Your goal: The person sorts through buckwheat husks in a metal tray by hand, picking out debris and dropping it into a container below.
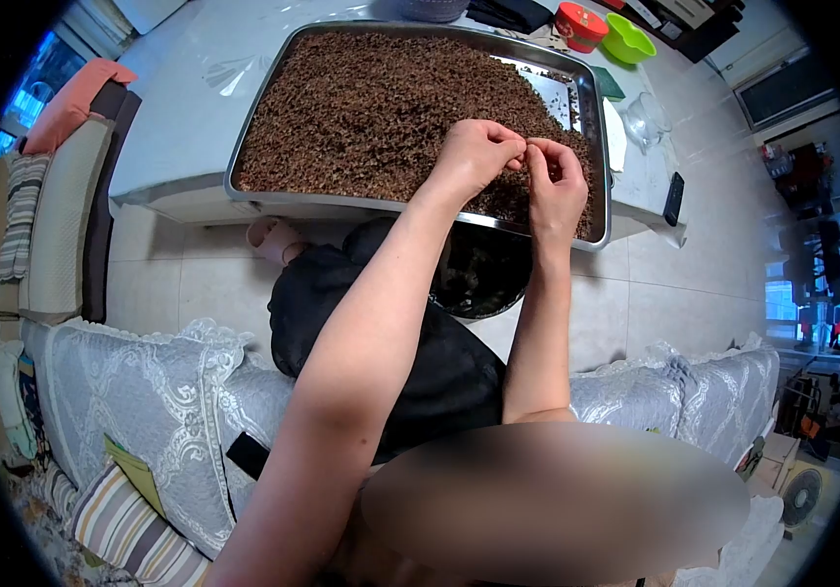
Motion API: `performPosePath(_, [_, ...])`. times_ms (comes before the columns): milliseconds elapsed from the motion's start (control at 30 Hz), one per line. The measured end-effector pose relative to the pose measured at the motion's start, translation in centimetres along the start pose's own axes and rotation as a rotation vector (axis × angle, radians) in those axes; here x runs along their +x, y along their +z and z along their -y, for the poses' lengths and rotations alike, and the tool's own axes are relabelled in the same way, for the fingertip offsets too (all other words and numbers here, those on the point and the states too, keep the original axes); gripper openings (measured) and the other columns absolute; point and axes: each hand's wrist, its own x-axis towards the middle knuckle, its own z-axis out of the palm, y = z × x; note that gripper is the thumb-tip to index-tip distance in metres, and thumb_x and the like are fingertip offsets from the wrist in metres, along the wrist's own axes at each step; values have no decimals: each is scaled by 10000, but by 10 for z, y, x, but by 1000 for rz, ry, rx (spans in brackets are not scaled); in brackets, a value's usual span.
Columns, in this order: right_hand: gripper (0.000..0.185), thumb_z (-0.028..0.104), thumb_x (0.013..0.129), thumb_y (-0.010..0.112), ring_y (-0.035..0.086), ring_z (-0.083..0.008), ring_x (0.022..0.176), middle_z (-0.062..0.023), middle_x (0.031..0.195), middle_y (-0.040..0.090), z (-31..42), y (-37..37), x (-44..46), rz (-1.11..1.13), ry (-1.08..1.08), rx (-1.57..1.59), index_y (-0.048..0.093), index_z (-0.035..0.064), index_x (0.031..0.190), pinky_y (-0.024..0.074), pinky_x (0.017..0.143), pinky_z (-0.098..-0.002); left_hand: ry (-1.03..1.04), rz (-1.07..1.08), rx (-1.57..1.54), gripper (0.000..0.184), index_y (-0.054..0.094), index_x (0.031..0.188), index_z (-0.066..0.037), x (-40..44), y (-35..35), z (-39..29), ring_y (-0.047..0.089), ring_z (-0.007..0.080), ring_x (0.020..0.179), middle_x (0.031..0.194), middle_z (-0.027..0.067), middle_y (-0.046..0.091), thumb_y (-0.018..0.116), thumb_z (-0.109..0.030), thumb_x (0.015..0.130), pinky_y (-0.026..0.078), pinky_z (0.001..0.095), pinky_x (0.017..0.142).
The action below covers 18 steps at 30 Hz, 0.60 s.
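A wide metal tray (pixel 604 181) on the table holds a thick heap of small, dried, reddish-brown bits (pixel 371 108) that look like peppercorns. Over its right part, my left hand (pixel 478 157) is closed in a pinch, thumb against forefinger. Close beside it, fingertips almost touching, my right hand (pixel 557 191) pinches too. Whatever lies between the fingertips is too small to make out. At the tray's upper right corner, bare metal shows with scattered bits on it. Below the tray's front edge stands a dark, black-lined bin (pixel 483 279), between my legs.
Behind the tray are a red round box (pixel 581 26) and a lime-green bowl (pixel 627 39). A clear glass container (pixel 646 119) and a black remote (pixel 674 199) lie on the table's right side. A lace-covered sofa (pixel 180 401) is beneath me.
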Motion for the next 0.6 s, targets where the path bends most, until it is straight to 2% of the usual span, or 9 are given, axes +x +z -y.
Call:
performPosePath(67, [120,97,889,663,623,-137,786,-81,897,681,0,-1,0,19,40,40,692,0,952,505,719,-284,65,-55,48,141,716,876,32,1,2,3,667,132,670,783,97,710,680,-97,830,531,275,635])
performPosePath(167, [128,99,891,663,624,-131,791,-85,899,690,-5,-4,1,73,60,68,691,-2,964,501,714,-277,125,-92,276,130,716,874,8,-5,2,-5,692,222,706,794,142,706,670,-101,822,545,339,668])
performPosePath(267, [132,101,893,665,618,-119,766,-78,870,691,-1,-7,-2,110,59,51,688,-4,970,498,698,-266,380,-170,719,157,715,908,-2,-7,2,-1,678,280,772,868,146,700,671,-129,826,535,366,723])
performPosePath(367, [134,109,892,670,608,-108,737,-67,834,684,-3,-6,-2,119,110,94,684,0,968,495,683,-255,484,-140,757,166,709,913,1,-10,1,-4,659,354,844,921,165,689,663,-128,820,529,406,767])
performPosePath(533, [150,138,892,685,596,-95,731,-39,812,672,-5,-9,1,31,47,-5,678,2,954,489,674,-250,488,-80,630,166,699,931,17,-8,4,-1,669,302,839,918,169,687,643,-105,834,529,377,750])
performPosePath(600, [161,148,895,686,588,-95,723,-22,815,664,-5,-10,2,37,84,75,676,-3,948,482,666,-247,462,-60,538,173,689,960,22,-3,6,4,667,262,808,892,152,689,633,-98,848,528,353,728])
